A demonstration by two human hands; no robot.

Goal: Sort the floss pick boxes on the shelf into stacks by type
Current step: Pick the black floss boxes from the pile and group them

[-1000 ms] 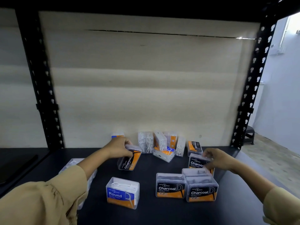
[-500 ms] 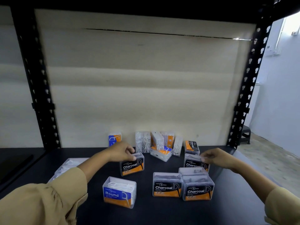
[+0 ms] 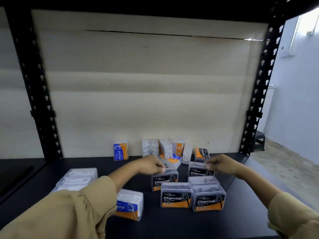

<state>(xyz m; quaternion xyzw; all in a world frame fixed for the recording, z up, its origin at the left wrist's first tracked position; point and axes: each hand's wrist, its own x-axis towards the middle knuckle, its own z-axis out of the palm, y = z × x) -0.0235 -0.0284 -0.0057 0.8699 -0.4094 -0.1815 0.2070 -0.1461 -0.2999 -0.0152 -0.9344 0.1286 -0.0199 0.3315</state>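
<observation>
My left hand (image 3: 152,164) grips a black Charcoal floss box (image 3: 164,181) from above, just behind a front pair of Charcoal boxes (image 3: 176,195) (image 3: 208,199). My right hand (image 3: 219,164) holds the top of another Charcoal box (image 3: 198,171), which stands behind that pair. A blue Round box (image 3: 130,205) lies at the front left, partly behind my left sleeve. A second Round box (image 3: 120,152) stands upright at the back wall. Several mixed boxes (image 3: 165,150) are jumbled at the back, with one Charcoal box (image 3: 201,153) to their right.
A row of clear boxes with white picks (image 3: 77,177) lies at the left on the black shelf (image 3: 172,225). Black perforated uprights (image 3: 37,94) (image 3: 259,94) frame the bay. A beige back panel closes it. A dark stool (image 3: 259,140) stands on the floor at right.
My left hand has carried its Charcoal box rightward and set it upright behind the front Charcoal pair. My right hand stays on its Charcoal box, barely shifted.
</observation>
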